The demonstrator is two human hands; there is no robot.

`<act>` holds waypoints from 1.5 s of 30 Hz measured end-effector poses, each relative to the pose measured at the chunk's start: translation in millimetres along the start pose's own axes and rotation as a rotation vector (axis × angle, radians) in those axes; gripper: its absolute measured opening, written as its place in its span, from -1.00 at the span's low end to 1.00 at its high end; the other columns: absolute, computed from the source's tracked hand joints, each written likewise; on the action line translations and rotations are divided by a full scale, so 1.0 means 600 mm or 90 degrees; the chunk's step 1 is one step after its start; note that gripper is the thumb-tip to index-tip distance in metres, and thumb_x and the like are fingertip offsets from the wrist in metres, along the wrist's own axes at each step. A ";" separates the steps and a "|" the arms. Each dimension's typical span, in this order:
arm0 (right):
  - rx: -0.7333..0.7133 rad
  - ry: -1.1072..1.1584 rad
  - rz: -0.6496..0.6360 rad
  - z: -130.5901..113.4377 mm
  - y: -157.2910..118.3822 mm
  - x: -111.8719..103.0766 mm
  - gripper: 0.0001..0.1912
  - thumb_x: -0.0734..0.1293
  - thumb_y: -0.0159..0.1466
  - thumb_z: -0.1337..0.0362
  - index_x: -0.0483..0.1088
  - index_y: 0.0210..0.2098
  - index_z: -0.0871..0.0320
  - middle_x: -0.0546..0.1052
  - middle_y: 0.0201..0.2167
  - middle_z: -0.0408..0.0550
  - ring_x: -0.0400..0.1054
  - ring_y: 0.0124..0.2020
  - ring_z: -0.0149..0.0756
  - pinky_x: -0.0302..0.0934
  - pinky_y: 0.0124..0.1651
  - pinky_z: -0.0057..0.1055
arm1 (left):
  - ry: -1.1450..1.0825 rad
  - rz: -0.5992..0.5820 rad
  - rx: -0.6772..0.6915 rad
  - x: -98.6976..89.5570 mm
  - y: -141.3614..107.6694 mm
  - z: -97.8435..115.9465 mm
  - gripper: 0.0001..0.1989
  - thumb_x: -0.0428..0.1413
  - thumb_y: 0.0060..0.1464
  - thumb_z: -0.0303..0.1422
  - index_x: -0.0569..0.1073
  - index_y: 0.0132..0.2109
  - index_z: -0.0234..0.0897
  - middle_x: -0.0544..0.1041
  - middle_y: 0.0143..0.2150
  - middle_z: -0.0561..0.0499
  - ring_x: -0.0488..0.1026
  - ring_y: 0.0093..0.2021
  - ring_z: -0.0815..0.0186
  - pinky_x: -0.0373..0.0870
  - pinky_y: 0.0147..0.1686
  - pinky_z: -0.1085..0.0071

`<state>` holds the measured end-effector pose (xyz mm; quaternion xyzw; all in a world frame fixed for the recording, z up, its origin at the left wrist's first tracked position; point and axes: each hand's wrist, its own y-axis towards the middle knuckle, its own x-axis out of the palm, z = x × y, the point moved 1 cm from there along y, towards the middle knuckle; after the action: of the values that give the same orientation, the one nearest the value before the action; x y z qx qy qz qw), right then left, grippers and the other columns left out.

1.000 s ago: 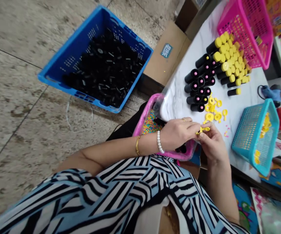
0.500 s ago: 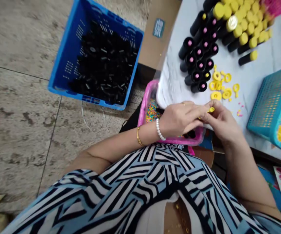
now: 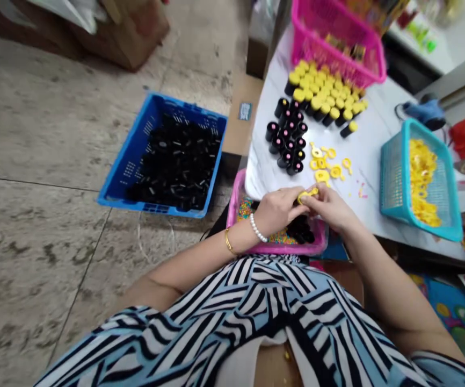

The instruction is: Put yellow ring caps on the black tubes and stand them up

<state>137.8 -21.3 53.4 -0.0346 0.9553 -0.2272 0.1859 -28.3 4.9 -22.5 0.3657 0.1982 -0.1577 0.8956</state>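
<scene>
Yellow plastic piece held in both my hands

A blue crate of black parts sits at left. My left hand pinches the piece near the marbled table's edge; my right hand pinches its other side. Loose yellow rings lie beyond; a turquoise basket stands at right.

This looks like a small assembly workshop: black tubes with yellow caps stand massed on a marbled desk near loose yellow plastic pieces, a turquoise basket holds many more, a blue crate brims with small black parts, and cardboard boxes (one bearing a blue label) sit on the stained floor.
</scene>
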 end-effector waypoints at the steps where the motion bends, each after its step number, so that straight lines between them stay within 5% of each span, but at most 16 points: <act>1: -0.012 0.003 0.003 0.002 0.001 0.001 -0.55 0.46 0.24 -0.07 0.26 -0.25 0.12 0.39 -0.58 -0.28 0.24 -0.61 -0.48 0.17 -0.55 -0.51 | 0.001 -0.001 0.017 -0.002 0.002 -0.003 -0.61 0.20 0.33 -0.19 0.48 0.13 -0.41 0.67 -0.08 -0.17 0.67 -0.11 0.22 0.63 -0.08 0.31; 6: 0.001 0.078 -0.020 0.010 0.007 -0.001 -0.46 0.55 0.14 -0.08 0.27 -0.23 0.12 0.48 -0.51 -0.25 0.37 -0.56 -0.46 0.37 -0.46 -0.47 | -0.027 0.017 0.067 -0.003 0.001 -0.007 -0.58 0.17 0.34 -0.33 0.42 0.27 -0.35 0.59 0.17 -0.23 0.58 0.17 0.22 0.57 0.16 0.25; 13: 0.084 0.282 -0.134 0.025 0.015 -0.030 -0.50 0.63 0.09 0.04 0.35 -0.23 0.13 0.59 -0.37 -0.17 0.55 -0.35 -0.41 0.53 -0.15 -0.38 | -0.007 0.010 -0.032 -0.008 0.012 0.004 -0.71 0.28 0.24 -0.20 0.53 -0.06 -0.34 0.65 -0.14 -0.12 0.60 -0.10 0.21 0.55 -0.05 0.28; 18: 0.116 0.266 -0.144 0.018 0.020 -0.020 -0.46 0.62 0.08 0.00 0.30 -0.23 0.11 0.52 -0.46 -0.23 0.50 -0.41 -0.39 0.52 -0.20 -0.33 | -0.017 -0.039 -0.029 -0.015 0.015 -0.003 -0.78 0.24 0.28 -0.25 0.49 -0.04 -0.29 0.63 -0.15 -0.06 0.56 -0.09 0.26 0.50 -0.04 0.33; 24: 0.050 0.035 -0.004 -0.009 0.016 0.003 -0.47 0.60 0.12 0.06 0.17 -0.34 0.08 0.23 -0.55 -0.32 0.11 -0.55 -0.52 -0.01 -0.57 -0.54 | 0.018 -0.003 -0.048 -0.008 0.020 0.005 -0.76 0.11 0.38 -0.19 0.44 -0.15 -0.30 0.56 -0.27 -0.04 0.52 -0.18 0.25 0.47 -0.17 0.34; 29: 0.080 0.016 -0.054 -0.017 0.020 -0.002 -0.49 0.60 0.11 0.09 0.17 -0.34 0.06 0.26 -0.56 -0.29 0.13 -0.55 -0.48 0.00 -0.57 -0.51 | 0.095 -0.015 -0.074 0.005 0.025 0.008 -0.60 -0.07 0.45 -0.08 0.39 -0.25 -0.28 0.47 -0.36 -0.07 0.42 -0.26 0.21 0.41 -0.25 0.30; 34: 0.040 0.054 -0.002 0.003 0.008 0.010 -0.52 0.58 0.14 0.05 0.21 -0.30 0.04 0.28 -0.56 -0.30 0.21 -0.57 -0.43 0.13 -0.54 -0.46 | 0.056 -0.042 0.008 0.002 0.011 0.001 -0.71 0.03 0.38 -0.24 0.45 0.05 -0.37 0.56 -0.16 -0.15 0.46 -0.12 0.14 0.48 -0.09 0.19; 37: -0.062 -0.071 0.133 0.011 -0.004 0.015 -0.67 0.53 0.22 0.04 0.40 -0.21 0.05 0.44 -0.41 -0.18 0.35 -0.41 -0.33 0.28 -0.38 -0.38 | 0.039 -0.041 0.033 -0.007 0.009 0.001 -0.62 0.07 0.33 -0.37 0.41 0.23 -0.36 0.55 0.01 -0.21 0.46 -0.03 0.12 0.51 -0.02 0.13; 41: -0.230 -0.135 0.216 0.005 -0.026 0.017 -0.74 0.36 0.40 0.11 0.58 0.00 0.02 0.55 -0.04 0.00 0.43 0.00 -0.18 0.35 0.06 -0.21 | 0.051 -0.030 0.015 -0.013 0.008 0.005 -0.60 0.08 0.36 -0.33 0.41 0.26 -0.40 0.52 0.00 -0.23 0.46 0.00 0.12 0.54 0.00 0.12; 45: -0.238 -0.094 0.249 0.008 -0.045 0.023 -0.71 0.30 0.46 0.12 0.61 0.06 -0.04 0.53 -0.05 -0.01 0.43 -0.01 -0.20 0.31 0.15 -0.16 | 0.052 -0.006 0.029 -0.007 0.002 0.005 -0.56 0.08 0.39 -0.30 0.37 0.28 -0.48 0.54 -0.03 -0.23 0.48 -0.03 0.13 0.54 0.01 0.11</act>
<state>126.4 -49.8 56.8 0.1000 0.9530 -0.0040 0.2859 -30.9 4.4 -17.6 0.3914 0.2327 -0.1511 0.8774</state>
